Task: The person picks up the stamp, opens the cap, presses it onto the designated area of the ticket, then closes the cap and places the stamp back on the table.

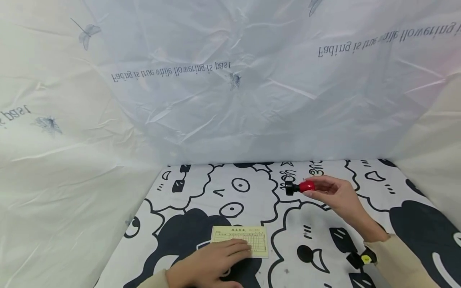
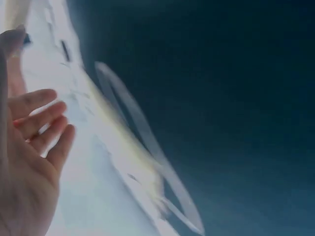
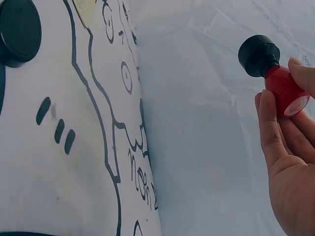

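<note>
In the head view, my right hand [image 1: 338, 196] pinches the red handle of a stamp [image 1: 307, 186] between thumb and fingers. The stamp lies sideways in the air, its black end pointing left. Seen from the right wrist, the same stamp [image 3: 284, 91] has a wide black head and a red, rounded grip. Fairly straight fingers of my left hand [image 1: 212, 262] rest on the lower part of a yellow printed form pad [image 1: 260, 245], hiding part of its table of lines. The left wrist view shows the left hand [image 2: 34, 147] with its fingers spread.
The pad lies on a white cloth [image 1: 288, 276] printed with black cartoon sheep. White plastic sheeting [image 1: 223, 120] with mirrored lettering rises behind and on both sides. A black device [image 1: 360, 259] is strapped to my right wrist.
</note>
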A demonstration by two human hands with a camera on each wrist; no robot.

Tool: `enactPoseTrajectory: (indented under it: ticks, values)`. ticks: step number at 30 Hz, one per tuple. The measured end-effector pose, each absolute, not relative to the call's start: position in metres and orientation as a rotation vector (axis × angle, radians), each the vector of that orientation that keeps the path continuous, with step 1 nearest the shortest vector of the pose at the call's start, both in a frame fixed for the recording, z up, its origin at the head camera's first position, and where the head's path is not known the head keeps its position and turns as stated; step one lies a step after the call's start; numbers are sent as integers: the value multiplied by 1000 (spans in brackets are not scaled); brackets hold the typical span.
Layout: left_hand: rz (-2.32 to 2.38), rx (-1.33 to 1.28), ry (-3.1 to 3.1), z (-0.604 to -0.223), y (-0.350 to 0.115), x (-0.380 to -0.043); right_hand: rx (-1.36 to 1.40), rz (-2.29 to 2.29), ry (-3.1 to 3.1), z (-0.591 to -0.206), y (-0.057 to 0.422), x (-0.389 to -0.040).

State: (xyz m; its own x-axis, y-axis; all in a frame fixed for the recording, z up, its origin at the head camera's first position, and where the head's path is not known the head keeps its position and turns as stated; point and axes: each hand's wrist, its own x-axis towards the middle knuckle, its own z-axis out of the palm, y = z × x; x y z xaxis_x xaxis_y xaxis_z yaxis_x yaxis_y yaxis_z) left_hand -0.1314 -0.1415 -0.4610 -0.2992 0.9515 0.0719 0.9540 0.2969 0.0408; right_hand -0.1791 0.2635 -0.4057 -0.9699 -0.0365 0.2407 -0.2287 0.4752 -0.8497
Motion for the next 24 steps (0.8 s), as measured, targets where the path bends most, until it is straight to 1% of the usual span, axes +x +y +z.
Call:
enactPoseTrajectory:
  ticks: [5, 9, 15, 24]
  values:
    - [-101, -1806, -2586, -470, -168, -131, 246, 1498, -2553, -408, 264, -178]
    - [-70, -1718, -2613, -475, -186, -131, 290, 1529, -2547, -411, 261, -180]
    - [150, -1571, -2544, -481, -212, -130, 320, 1552, -2540, -411, 255, -182]
    - [291, -1562, -2597, -489, -234, -123, 309, 1577, -2575, -408, 248, -179]
